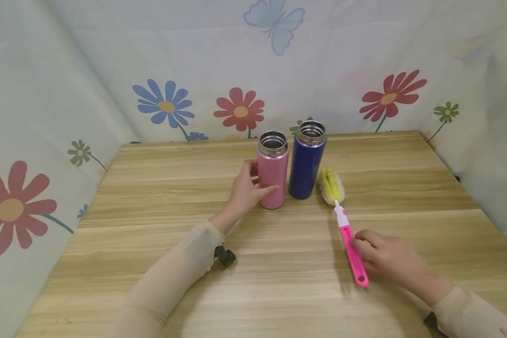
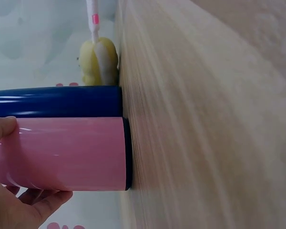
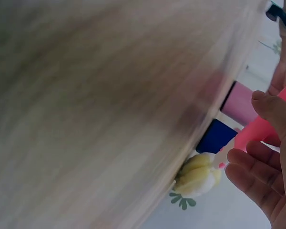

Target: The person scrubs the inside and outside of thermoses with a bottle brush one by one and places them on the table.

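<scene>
My left hand (image 1: 244,191) grips the side of a pink vacuum flask (image 1: 272,174) without a lid, its thumb across the front and its fingers behind. The flask stands upright on the wooden table, and its dark base shows in the left wrist view. Just right of it is a blue vacuum flask (image 1: 306,165), also upright and lidless. My right hand (image 1: 392,259) holds a bottle brush (image 1: 353,254) by its bright pink handle between thumb and fingers. Its yellow and white sponge head (image 1: 331,187) points away, beside the blue flask and close over the table.
The wood-grain table (image 1: 173,188) reaches back to a pale curtain (image 1: 321,61) printed with flowers and a butterfly, which also hangs at both sides. A black strap mount (image 1: 225,256) sits at the left wrist.
</scene>
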The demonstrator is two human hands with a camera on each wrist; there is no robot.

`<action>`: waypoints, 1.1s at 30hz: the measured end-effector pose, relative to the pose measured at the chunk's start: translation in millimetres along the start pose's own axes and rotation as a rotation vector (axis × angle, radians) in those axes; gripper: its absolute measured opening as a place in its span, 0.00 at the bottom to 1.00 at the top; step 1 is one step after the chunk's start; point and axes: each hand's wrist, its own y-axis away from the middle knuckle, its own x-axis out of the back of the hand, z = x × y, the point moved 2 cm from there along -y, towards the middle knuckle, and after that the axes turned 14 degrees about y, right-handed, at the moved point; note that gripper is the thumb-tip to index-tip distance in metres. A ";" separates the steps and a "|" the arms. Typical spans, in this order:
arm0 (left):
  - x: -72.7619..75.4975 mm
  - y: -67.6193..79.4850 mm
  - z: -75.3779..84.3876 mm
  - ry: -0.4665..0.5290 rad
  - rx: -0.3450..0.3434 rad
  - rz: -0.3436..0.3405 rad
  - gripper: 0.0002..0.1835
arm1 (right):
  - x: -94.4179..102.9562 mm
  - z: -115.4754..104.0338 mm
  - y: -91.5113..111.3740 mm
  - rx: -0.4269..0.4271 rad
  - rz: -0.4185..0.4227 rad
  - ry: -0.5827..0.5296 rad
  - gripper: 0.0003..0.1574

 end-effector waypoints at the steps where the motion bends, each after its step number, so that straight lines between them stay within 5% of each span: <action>1: -0.1 0.0 -0.3 0.000 0.000 -0.003 0.39 | -0.2 -0.3 0.3 0.010 -0.015 -0.003 0.26; 14: -0.9 -1.1 -1.7 -0.024 0.016 -0.023 0.41 | -7.3 -3.3 6.3 0.111 -0.130 0.016 0.32; 33: 1.6 1.5 -2.6 -0.034 0.022 -0.017 0.40 | -15.3 -0.6 9.9 0.141 -0.148 -0.020 0.30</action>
